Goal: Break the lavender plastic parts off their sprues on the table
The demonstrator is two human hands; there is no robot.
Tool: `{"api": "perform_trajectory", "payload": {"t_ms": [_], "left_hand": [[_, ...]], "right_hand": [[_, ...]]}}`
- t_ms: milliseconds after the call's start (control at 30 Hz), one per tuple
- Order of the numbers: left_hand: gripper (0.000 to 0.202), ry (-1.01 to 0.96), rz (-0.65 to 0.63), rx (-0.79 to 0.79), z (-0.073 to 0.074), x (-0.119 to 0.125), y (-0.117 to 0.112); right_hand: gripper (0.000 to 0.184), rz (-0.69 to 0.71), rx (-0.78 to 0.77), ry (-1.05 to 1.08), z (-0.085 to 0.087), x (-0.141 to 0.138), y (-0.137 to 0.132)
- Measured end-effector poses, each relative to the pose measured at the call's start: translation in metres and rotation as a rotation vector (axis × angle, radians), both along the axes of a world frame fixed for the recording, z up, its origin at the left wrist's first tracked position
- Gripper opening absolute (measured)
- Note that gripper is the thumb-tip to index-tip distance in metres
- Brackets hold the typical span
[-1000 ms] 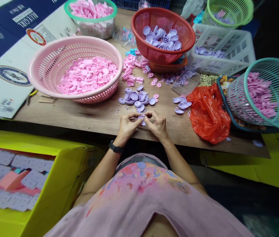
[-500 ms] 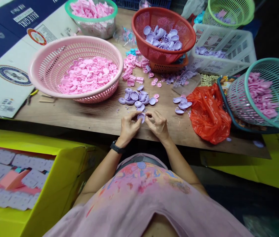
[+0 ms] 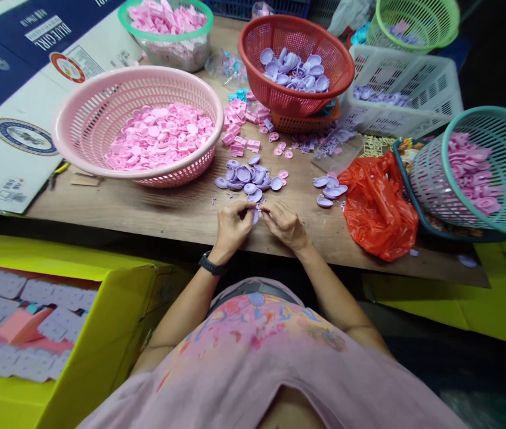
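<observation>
Near the table's front edge, my left hand [image 3: 233, 226] pinches a small purple oval plastic piece [image 3: 255, 215] between thumb and fingers. My right hand [image 3: 285, 224] is closed beside it, its fingertips at the piece's right side; a tiny light purple bit seems to be at those tips, too small to name. Just beyond my hands lies a pile of purple oval pieces [image 3: 244, 174], some hollow like shallow cups. A smaller group of purple pieces [image 3: 331, 189] rests to the right. Small pink round pieces [image 3: 283, 174] lie by the pile.
A pink basket [image 3: 74, 143] of pink parts stands left, a red colander [image 3: 297, 104] of purple pieces behind. On the right are a red plastic bag [image 3: 380, 208], a teal basket [image 3: 453, 179] and a white crate [image 3: 431, 113]. A yellow box [image 3: 114, 310] stands lower left.
My right hand has shifted slightly, its fingers more curled. The purple piece has turned and shows narrower between my hands. My left hand has moved a little left.
</observation>
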State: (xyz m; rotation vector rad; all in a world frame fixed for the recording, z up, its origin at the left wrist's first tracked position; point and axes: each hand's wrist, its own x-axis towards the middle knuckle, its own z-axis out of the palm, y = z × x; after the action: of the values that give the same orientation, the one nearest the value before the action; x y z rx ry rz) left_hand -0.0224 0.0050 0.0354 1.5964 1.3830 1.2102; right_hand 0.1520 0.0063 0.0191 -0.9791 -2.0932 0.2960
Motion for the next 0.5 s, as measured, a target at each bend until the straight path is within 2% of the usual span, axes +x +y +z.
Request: {"api": "perform_trajectory", "payload": {"t_ms": [233,500], "left_hand": [[0.019,-0.029,0.03,-0.005,-0.006,0.008,0.002],[0.026,-0.249,-0.006,-0.142,-0.019,0.01,0.011]], "right_hand": [[0.02,-0.037,-0.029,0.085,-0.006,0.004,-0.001],[0.022,-0.211,-0.248,0.348,0.001,-0.005,-0.009]]}}
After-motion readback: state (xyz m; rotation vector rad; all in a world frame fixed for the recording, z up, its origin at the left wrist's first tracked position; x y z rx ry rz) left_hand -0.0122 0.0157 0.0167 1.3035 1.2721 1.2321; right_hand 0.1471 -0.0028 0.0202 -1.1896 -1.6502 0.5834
